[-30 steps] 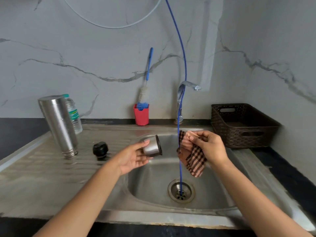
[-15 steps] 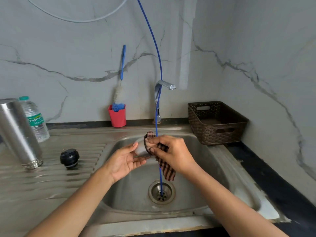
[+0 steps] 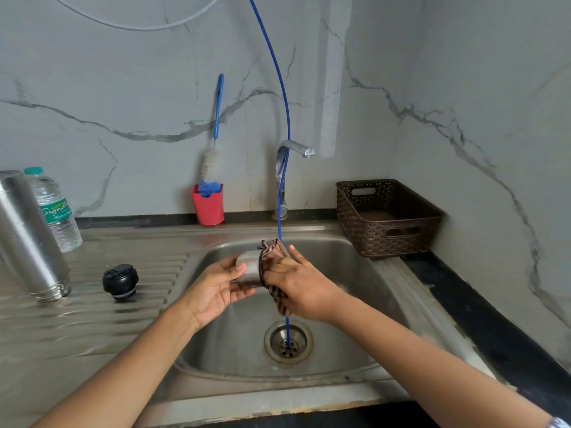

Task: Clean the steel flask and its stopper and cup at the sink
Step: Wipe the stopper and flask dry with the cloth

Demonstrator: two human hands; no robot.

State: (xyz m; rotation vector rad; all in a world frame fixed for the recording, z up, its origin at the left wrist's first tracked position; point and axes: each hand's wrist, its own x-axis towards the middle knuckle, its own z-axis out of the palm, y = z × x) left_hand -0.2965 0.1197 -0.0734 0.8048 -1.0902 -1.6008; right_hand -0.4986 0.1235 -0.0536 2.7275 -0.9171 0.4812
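1. You hold the steel cup (image 3: 248, 270) on its side above the sink (image 3: 346, 319) basin, your left hand (image 3: 213, 293) gripping its base end.
2. Your right hand (image 3: 298, 287) grips the checked cloth (image 3: 272, 254), pushed against the cup's mouth (fingers partly hidden there).
3. The steel flask (image 3: 27, 242), neck down, and the black stopper (image 3: 120, 281) stand apart on the drainboard (image 3: 92, 319) to your left.

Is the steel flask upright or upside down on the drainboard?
Upside down: the steel flask stands on the drainboard with its threaded neck at the bottom.
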